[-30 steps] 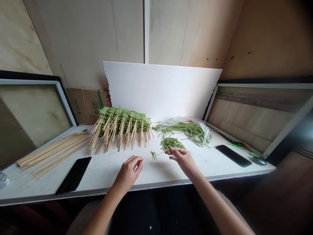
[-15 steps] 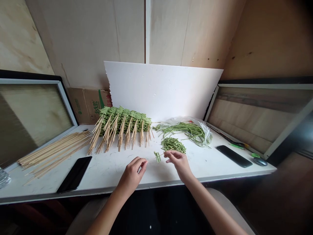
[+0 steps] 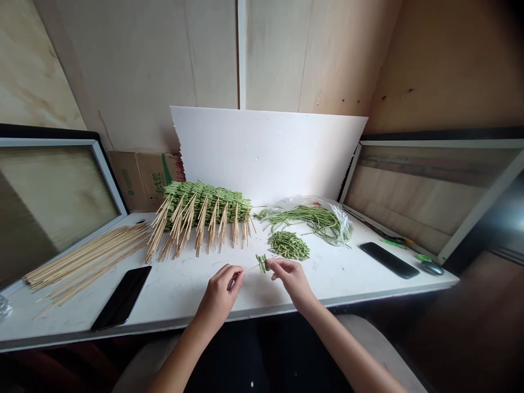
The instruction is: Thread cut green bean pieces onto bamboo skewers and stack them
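Observation:
My left hand (image 3: 223,286) is closed in a pinch on a thin bamboo skewer (image 3: 250,268) that runs to the right. Several short cut pieces of green long bean (image 3: 261,264) are threaded side by side across the skewer. My right hand (image 3: 289,273) is closed too, its thumb and forefinger pinching a bean piece (image 3: 268,265) against the right side of the threaded ones. Just behind my right hand lies a heap of cut bean pieces (image 3: 289,244) on the white table (image 3: 184,289).
Finished bean skewers (image 3: 208,199) are stacked at back left, sticks toward me. Loose bamboo skewers (image 3: 94,251) and a black phone (image 3: 123,297) lie left. Whole long beans (image 3: 311,218) in a plastic bag, another phone (image 3: 388,260) and a computer mouse (image 3: 432,268) are right.
My right hand has moved left along the skewer, closing up to the threaded bean pieces with one more piece at its fingertips. The left hand keeps its pinch. The view has shifted slightly.

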Demonstrator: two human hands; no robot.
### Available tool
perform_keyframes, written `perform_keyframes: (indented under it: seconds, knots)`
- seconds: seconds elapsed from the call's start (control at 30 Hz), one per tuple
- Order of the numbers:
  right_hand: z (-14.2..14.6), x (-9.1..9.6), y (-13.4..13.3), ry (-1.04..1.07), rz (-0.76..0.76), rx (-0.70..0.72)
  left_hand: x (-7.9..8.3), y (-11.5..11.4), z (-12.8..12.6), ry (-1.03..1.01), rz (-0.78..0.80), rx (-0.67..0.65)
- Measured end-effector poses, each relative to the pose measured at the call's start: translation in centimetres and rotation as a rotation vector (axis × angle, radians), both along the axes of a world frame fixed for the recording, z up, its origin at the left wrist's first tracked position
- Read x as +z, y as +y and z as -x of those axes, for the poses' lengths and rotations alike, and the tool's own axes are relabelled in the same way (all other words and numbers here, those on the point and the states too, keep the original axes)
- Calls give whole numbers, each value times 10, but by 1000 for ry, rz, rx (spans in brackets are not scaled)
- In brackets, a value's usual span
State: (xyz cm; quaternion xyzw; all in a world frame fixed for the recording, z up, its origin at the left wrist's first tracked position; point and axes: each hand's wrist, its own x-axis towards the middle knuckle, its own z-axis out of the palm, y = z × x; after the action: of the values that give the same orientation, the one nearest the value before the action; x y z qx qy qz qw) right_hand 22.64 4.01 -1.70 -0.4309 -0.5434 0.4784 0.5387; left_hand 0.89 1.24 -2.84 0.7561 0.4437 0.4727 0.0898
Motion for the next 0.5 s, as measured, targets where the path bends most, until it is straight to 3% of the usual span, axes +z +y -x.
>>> perform_keyframes:
  seconds: [0.23,0.4,0.5]
  knots:
    - [-27,4,14,7,13,2,-10,11,21,35,17,65]
    - [-68,11,37,-46,-2,-149,-30,30,59,131,23,149]
    - [-102,13,60,-204,0,-255,-41,42,80,191,-39,216]
